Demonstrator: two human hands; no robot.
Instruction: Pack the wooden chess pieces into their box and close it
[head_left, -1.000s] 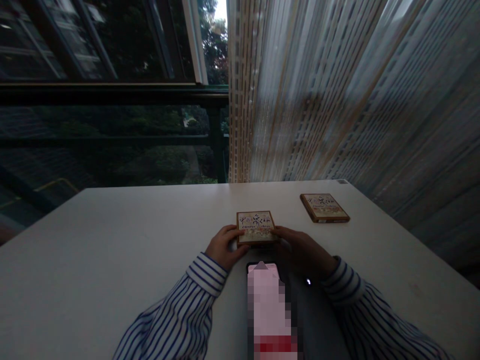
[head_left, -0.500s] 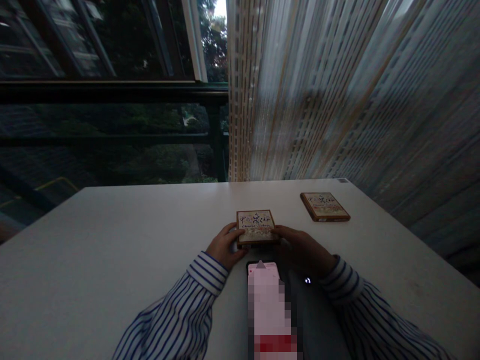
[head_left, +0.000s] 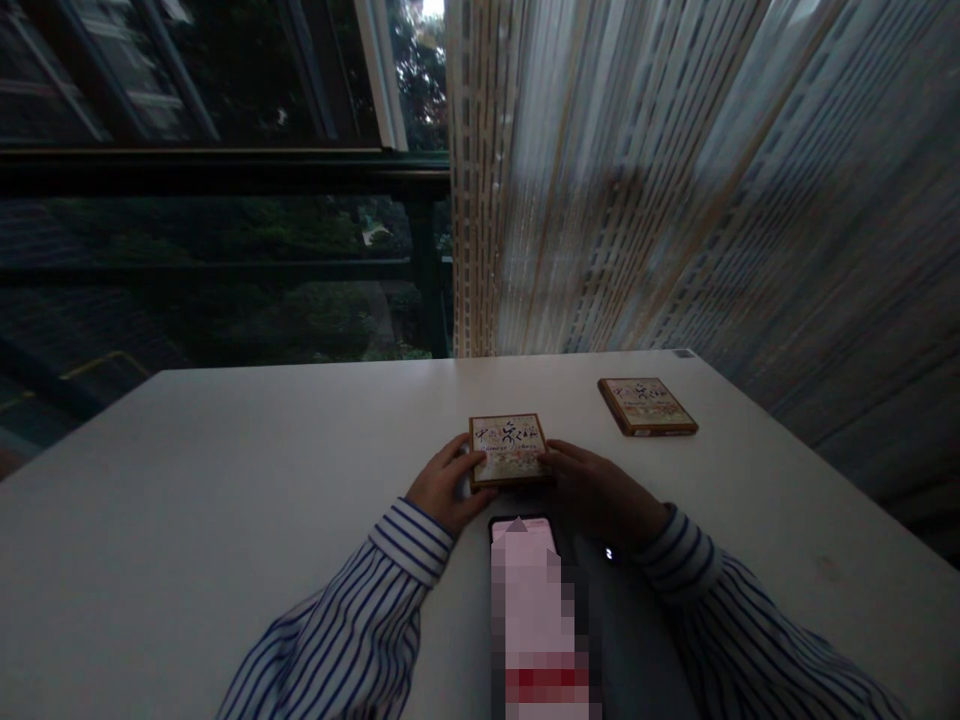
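A small square box (head_left: 509, 448) with a printed lid and brown edges lies on the white table (head_left: 225, 480) in front of me. My left hand (head_left: 444, 490) grips its left side, thumb on the lid's corner. My right hand (head_left: 596, 492) holds its right side, fingers curled against the edge. Both sleeves are white with blue stripes. The box rests flat on the table.
A second, similar flat box (head_left: 646, 405) lies at the table's far right. A lit phone screen (head_left: 529, 590) sits just below my hands. A striped curtain (head_left: 675, 180) hangs behind the table on the right, and a dark window with a railing (head_left: 225, 170) on the left.
The view has shifted slightly, so everything sits a little higher in the frame. Both hands stay on the box in the same grip.
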